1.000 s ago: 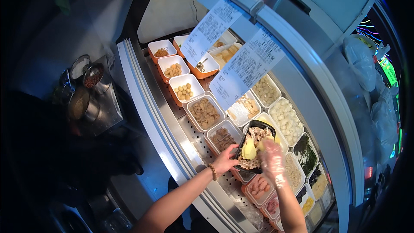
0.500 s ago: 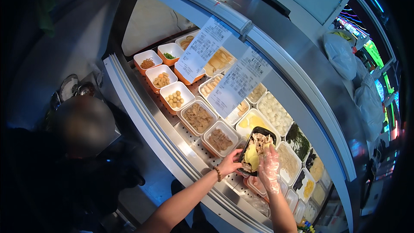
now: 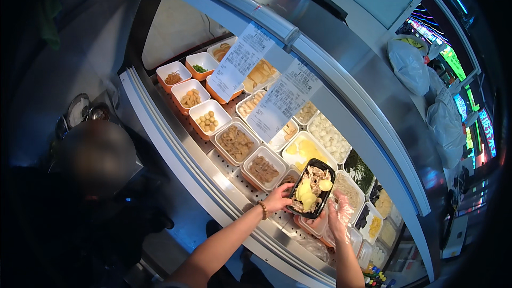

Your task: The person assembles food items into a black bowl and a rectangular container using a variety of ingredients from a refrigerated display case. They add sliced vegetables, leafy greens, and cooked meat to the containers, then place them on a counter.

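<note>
My left hand (image 3: pixel 278 198), bare with a beaded bracelet at the wrist, grips the near left rim of a black plastic tray (image 3: pixel 324 202). The tray is tilted and holds brownish-white shredded pieces and yellow slices (image 3: pixel 306 194), which look like potato. Just right of the tray is my right hand (image 3: pixel 340 214) in a clear plastic glove, fingers stretched upward, apart from the tray and with nothing visible in them. Beyond the tray sits a white container (image 3: pixel 289 156) with more yellow slices.
A refrigerated display counter holds several food tubs, among them a tub of brown slices (image 3: pixel 248 170) and a bowl of small balls (image 3: pixel 195 125). Two printed slips (image 3: pixel 285 101) hang from the counter's frame (image 3: pixel 352 82). Tied plastic bags (image 3: pixel 408 66) stand at the right. Another person is at the left.
My right hand has drawn back from over the food to the tray's right side. The tray's contents show more fully, with a yellow slice at its right. The whole view has shifted slightly.
</note>
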{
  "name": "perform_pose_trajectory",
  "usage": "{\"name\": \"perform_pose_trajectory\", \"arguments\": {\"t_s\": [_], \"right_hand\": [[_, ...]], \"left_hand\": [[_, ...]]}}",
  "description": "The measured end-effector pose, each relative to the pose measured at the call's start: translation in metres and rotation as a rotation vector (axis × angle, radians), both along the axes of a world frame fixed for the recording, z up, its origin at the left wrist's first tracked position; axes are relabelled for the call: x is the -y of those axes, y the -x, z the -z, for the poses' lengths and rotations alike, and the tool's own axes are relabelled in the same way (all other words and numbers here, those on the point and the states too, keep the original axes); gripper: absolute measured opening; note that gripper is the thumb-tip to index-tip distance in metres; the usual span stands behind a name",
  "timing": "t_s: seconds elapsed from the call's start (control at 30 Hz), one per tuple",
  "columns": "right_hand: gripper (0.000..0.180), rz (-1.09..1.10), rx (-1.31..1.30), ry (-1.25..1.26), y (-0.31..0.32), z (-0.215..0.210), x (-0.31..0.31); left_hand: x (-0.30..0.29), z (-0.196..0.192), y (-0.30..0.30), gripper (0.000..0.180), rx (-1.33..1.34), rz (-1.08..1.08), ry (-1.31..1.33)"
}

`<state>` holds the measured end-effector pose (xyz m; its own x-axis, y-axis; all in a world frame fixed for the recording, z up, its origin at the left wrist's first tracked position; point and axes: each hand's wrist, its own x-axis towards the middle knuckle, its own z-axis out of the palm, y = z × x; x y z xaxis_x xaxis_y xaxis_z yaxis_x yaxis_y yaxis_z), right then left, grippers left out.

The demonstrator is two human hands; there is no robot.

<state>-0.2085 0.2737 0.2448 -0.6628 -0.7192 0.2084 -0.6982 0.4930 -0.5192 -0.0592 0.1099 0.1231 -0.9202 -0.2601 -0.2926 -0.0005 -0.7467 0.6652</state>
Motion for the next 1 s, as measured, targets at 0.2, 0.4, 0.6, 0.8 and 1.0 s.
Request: {"name": "perform_pose_trajectory", "arguments": {"t_s": [0.2,0.4,0.6,0.8,1.0], "right_hand": [[0.035,0.004,-0.223,-0.218,0.077,0.012,-0.051],[0.038,0.134,-0.085,-0.368,0.254,0.080,-0.095],[0.080,-0.007,-0.029,-0.395,0.382,0.131,-0.008],[0.073,-0.095,-0.347,-0.546,0.438,0.187,0.042],[0.047,0.004,0.172,-0.103,0.432,0.141,0.028]], "left_hand": [[0.004,0.005,0.000,0.060,-0.036,-0.150,0.021],[0.009,-0.019,0.010,0.066,0.147,-0.255,0.058],[0.011,-0.027,0.019,0.069,0.130,-0.263,0.149],[0.005,-0.029,0.022,0.070,0.150,-0.277,0.182],[-0.005,-0.029,0.021,0.065,0.202,-0.324,0.169]]}}
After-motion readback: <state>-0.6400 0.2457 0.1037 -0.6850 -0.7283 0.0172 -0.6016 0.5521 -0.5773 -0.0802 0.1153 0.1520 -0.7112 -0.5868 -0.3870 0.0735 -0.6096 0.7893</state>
